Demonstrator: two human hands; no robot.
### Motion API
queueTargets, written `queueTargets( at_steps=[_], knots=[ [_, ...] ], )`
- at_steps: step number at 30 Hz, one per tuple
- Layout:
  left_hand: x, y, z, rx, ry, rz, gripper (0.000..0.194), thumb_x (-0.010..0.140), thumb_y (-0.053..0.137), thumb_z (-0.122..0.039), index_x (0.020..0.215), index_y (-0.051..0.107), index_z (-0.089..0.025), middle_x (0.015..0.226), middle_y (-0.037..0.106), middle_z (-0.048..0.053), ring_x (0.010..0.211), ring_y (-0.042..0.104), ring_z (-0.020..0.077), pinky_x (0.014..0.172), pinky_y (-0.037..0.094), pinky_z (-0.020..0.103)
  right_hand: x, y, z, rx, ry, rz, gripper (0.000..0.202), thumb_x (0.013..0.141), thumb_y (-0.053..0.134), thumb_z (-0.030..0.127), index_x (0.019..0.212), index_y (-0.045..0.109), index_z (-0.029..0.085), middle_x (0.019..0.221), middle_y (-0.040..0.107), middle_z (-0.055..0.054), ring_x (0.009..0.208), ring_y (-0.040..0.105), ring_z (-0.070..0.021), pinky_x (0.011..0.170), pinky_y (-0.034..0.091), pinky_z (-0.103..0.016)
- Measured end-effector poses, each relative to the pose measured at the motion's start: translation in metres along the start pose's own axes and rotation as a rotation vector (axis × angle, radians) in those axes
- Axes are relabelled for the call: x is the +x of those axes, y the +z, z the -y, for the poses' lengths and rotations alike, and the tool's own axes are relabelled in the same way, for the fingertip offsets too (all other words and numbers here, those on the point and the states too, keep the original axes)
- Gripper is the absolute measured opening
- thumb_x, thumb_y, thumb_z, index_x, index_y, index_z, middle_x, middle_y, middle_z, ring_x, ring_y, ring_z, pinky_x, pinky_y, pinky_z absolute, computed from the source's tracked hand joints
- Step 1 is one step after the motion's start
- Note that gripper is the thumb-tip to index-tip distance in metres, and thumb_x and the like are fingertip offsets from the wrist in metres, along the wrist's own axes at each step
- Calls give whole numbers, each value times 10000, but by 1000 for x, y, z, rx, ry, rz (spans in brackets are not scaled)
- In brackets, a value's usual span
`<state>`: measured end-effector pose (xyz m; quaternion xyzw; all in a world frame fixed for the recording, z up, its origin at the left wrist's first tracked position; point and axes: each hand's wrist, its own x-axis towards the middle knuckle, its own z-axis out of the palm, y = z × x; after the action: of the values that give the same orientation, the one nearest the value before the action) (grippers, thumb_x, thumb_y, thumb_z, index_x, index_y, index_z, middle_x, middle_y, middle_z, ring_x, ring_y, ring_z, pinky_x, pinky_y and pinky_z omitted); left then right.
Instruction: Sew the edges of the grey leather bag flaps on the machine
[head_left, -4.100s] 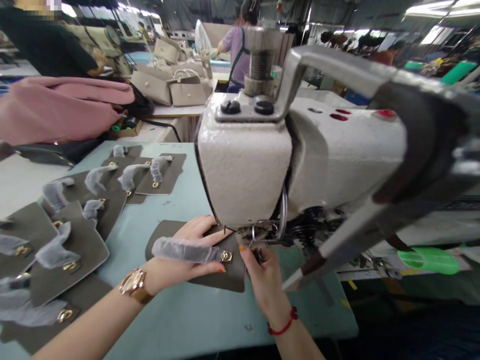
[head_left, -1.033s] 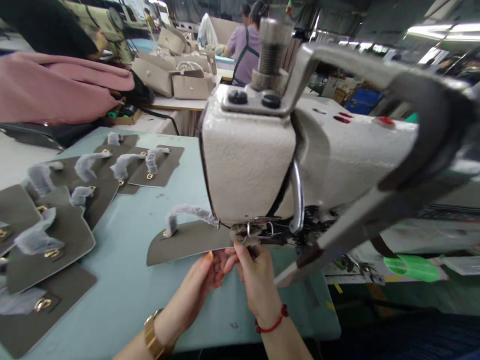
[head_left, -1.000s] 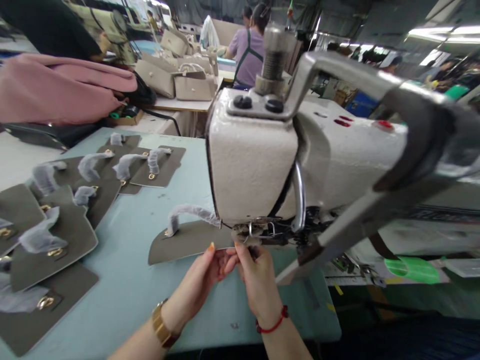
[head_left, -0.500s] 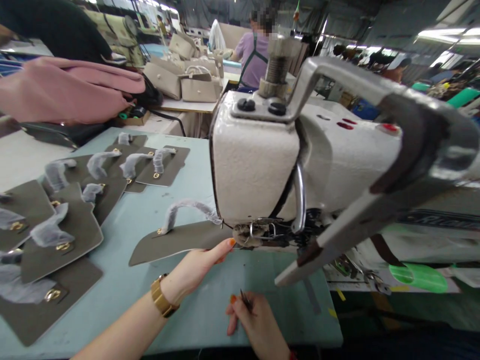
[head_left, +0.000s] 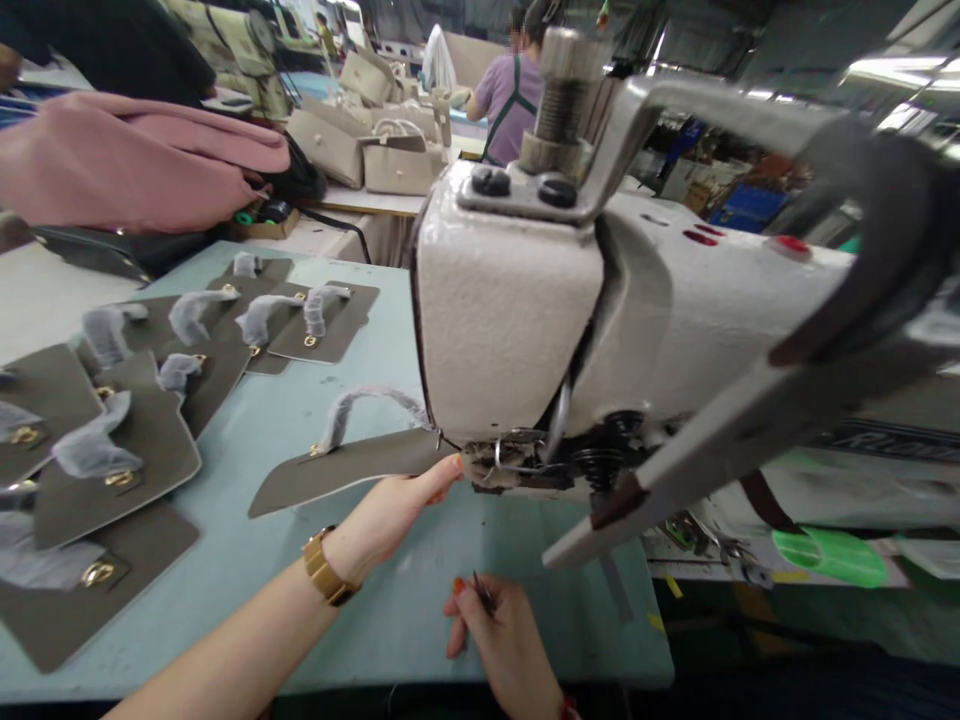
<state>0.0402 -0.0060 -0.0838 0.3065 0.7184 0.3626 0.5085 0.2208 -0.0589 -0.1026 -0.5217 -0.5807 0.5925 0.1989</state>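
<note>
Left hand (head_left: 384, 520) pinches panel (head_left: 322, 472) by machine (head_left: 510, 310); right hand (head_left: 511, 640) grips dark tool (head_left: 484, 592) by table's (head_left: 405, 650) near edge. Handle (head_left: 352, 403) might snag machine if panel twists.

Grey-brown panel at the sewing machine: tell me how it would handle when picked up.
Probably bendy yet springy: the grey-brown panel curves smoothly beside the left hand. Likely light for its size, given its thin edge. The arched handle may feel slippery, wrapped in translucent film.

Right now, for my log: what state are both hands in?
Left hand: closed on the grey panel by its edge.
Right hand: closed, holding a thin dark tool.
</note>
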Motion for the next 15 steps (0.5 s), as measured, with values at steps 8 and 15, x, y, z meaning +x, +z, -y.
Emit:
queueTargets(
  at_steps=[8,15],
  knots=[
    [-22,3,-33,6,-23,-68,404,660,637,-564,466,614,-209,538,604,22,629,559,226,638,428,328,0,0,-7,-16,-3,24,451,936,463,440,712,694,125,495,647,-43,528,588,-158,600,415,-243],
    [-32,17,-28,-61,-72,-118,443,713,574,-602,629,679,-179,641,668,37,759,625,257,704,456,312,0,-2,-12,-3,-12,47,457,945,434,459,751,679,125,524,652,-38,560,596,-160,616,415,-245]
  ],
)
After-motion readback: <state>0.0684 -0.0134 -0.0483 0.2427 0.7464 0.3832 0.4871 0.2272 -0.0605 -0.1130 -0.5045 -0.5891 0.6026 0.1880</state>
